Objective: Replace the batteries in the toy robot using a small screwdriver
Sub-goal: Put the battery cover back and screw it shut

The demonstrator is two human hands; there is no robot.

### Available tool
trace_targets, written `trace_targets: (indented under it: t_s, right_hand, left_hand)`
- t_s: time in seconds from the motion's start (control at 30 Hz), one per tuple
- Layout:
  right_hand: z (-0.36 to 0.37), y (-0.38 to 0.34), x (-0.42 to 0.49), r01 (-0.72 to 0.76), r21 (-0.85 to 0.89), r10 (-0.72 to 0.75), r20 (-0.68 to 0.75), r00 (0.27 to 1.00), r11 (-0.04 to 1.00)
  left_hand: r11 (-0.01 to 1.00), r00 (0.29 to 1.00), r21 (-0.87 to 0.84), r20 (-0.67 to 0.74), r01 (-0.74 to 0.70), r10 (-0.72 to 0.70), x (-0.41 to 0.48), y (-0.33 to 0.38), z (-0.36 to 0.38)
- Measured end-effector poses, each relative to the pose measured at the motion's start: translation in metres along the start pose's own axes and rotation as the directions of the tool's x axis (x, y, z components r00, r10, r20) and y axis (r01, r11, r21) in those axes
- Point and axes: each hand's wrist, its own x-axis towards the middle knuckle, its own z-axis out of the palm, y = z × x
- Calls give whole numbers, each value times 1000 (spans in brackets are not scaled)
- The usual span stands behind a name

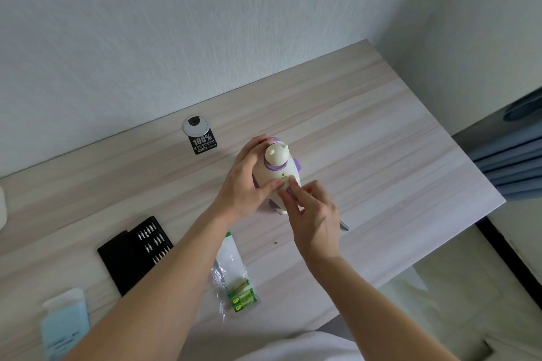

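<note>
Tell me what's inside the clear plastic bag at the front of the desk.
Green batteries marked GP lie at the near end of the clear plastic bag; its far part looks empty. Crinkled, glaring plastic hides how many there are.

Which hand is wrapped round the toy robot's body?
The left hand grips the toy robot round its side; the right hand only touches it with fingertips.
</note>
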Motion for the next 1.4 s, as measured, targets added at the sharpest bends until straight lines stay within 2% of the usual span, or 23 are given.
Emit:
trace_targets:
  t_s: [0.1,0.3,0.5,0.8,0.9,1.03,1.13,1.2,1.27,1.4]
  right_hand:
    - [-1,0,-2,33,-15,-33,-2,999,999]
    - [-3,4,-10,-33,218,31,10,999,975]
    - [2,6,-10,-169,321,159,57,986,932]
    - [-9,3,-5,-110,259,88,96,992,960]
    - [-18,4,-2,-102,258,64,150,987,961]
    - [-40,10,5,-39,233,-30,287,958,972]
    - [-56,25,15,-27,197,-27,263,964,980]
    - [-65,41,19,-18,176,-21,216,976,984]
    - [-73,60,23,0,133,-27,201,979,991]
    - [-81,97,28,-11,71,-10,289,957,997]
  left_hand:
    - [1000,1000,17,7,11,-11,-2,-1,-2]
    - [999,999,19,-24,28,-27,-5,-6,-6]
    - [1000,998,11,-63,24,-23,-6,-3,1]
    - [997,996,12,-23,81,-81,-7,3,-6]
    - [988,989,43,-8,147,-147,-8,8,-8]
    - [974,978,90,-21,208,-207,-14,21,-8]
    - [965,970,106,-72,241,-234,-22,32,-12]
    - [958,949,47,-156,284,-274,-35,39,-14]
    - [941,898,-66,-283,332,-337,-54,47,-12]
    - [876,703,-101,-556,472,-443,-103,50,15]
